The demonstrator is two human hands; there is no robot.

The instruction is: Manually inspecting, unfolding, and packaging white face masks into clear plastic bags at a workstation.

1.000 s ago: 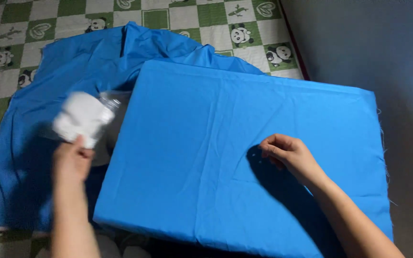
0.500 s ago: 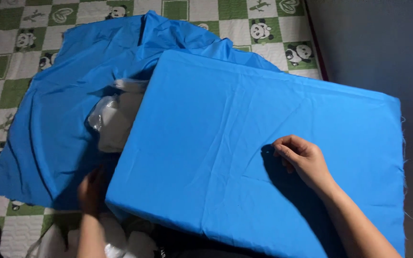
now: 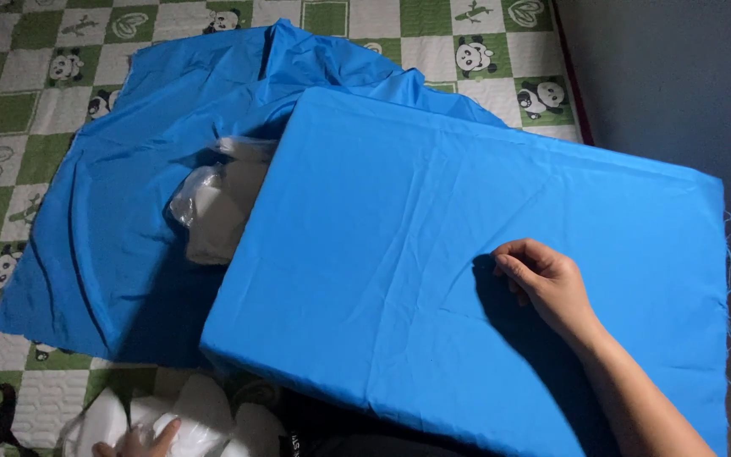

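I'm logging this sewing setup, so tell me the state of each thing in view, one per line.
Blue covered cushion: lying flat, cover smooth, frayed threads at its right edge.
Loose blue fabric: spread on the mat, wrinkled, partly under the cushion.
Clear plastic bag: crumpled, tucked beside the cushion.
White stuffing: piled at the bottom edge.
Right hand: curled, resting on the cushion.
Left hand: touching the stuffing.
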